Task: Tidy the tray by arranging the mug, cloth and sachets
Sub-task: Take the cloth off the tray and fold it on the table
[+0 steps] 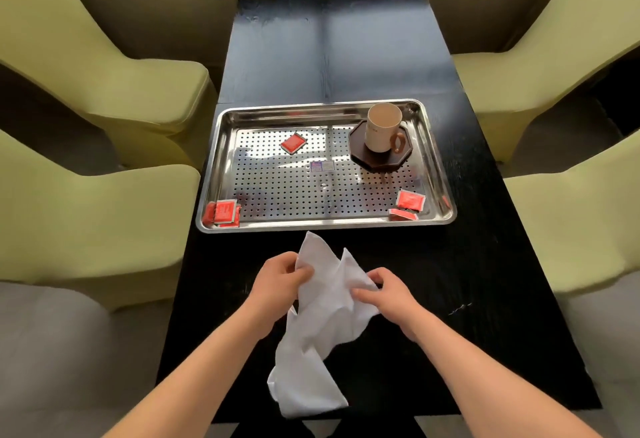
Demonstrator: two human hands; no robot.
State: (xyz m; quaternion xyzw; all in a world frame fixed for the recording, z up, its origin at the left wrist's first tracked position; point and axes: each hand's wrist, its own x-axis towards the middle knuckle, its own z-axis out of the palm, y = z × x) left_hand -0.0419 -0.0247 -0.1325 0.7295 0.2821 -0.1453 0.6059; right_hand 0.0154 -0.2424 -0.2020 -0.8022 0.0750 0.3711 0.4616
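Observation:
A crumpled white cloth (320,330) hangs over the near part of the black table, held up by both hands. My left hand (282,276) pinches its upper left edge and my right hand (388,290) grips its right side. Beyond them lies a perforated steel tray (221,147). A cream mug (381,128) stands upright on a dark octagonal coaster (363,157) in the tray's far right corner. Red sachets lie scattered in the tray: one at the far middle (293,143), a pile in the near left corner (223,212), and two in the near right corner (408,204).
The black table (478,264) is long and narrow, running away from me. Green upholstered chairs (104,67) flank it on the left and on the right (554,67). A small printed sticker (322,166) sits in the tray's middle.

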